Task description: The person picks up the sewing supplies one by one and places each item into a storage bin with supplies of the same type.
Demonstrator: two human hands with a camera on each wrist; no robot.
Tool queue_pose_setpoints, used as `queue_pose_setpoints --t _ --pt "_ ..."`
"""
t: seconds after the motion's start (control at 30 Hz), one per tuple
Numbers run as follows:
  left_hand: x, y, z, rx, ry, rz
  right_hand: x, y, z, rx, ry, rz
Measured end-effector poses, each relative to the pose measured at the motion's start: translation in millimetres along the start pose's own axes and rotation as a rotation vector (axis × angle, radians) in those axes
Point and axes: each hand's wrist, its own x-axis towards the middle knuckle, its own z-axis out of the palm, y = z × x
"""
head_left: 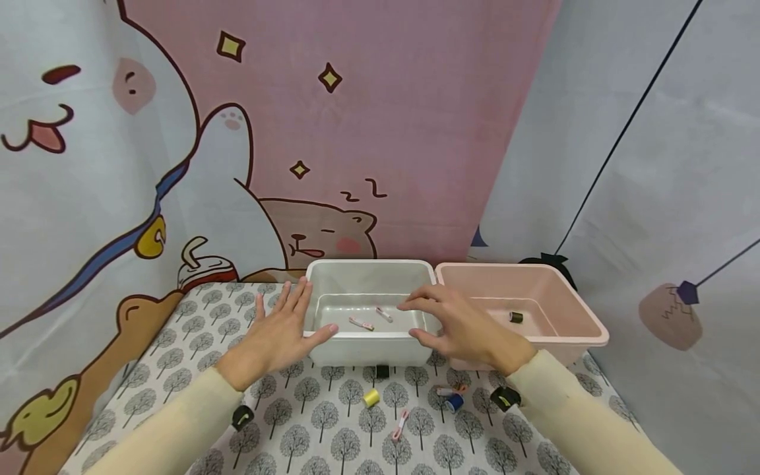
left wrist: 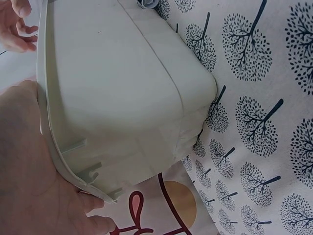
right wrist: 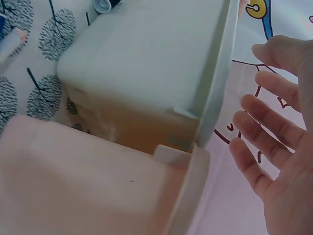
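Note:
My left hand [head_left: 282, 330] rests with straight, spread fingers at the left front corner of a white plastic bin [head_left: 371, 349]. In the left wrist view that palm lies along the bin's rim [left wrist: 44, 98]. Over the bin's right side hovers my right hand [head_left: 460, 323], its fingers loosely bent with nothing between them; the right wrist view shows those fingers [right wrist: 266, 122] apart from the rim. Two small pink-and-white bundles, one nearer the front [head_left: 361, 324] and one farther back [head_left: 384, 315], lie on the white bin's floor.
A pink bin [head_left: 584, 323] stands right beside the white one, with a dark thread spool [head_left: 516, 317] inside. On the tree-print cloth in front lie a yellow spool [head_left: 371, 398], a black spool [head_left: 382, 371], a blue spool [head_left: 454, 403] and pink-and-white bundles [head_left: 400, 425].

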Motion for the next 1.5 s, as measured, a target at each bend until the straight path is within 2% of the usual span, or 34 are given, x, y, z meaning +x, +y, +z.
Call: queue_pose_setpoints --t 0.3,0.47,0.73,1.07,1.2,1.5 --pt "-0.7 -1.6 -0.1 0.002 0.001 -0.006 -22 -7 7 -0.044 0.089 -0.055" --pt "-0.2 -1.0 0.7 -0.004 0.004 0.000 -36 -11 10 -0.067 0.126 -0.057" --pt "1.9 -1.5 0.0 0.003 0.024 0.003 -58 -15 13 -0.049 0.129 -0.020" --pt "1.8 -0.9 3.0 0.002 0.021 0.006 -87 -18 26 -0.024 0.165 -0.071" --pt "2.5 0.1 1.0 0.007 0.037 0.017 -96 -19 29 -0.041 0.166 -0.043" --pt "-0.5 1.0 -0.6 -0.002 0.022 0.010 -119 -19 39 -0.076 0.114 0.036"
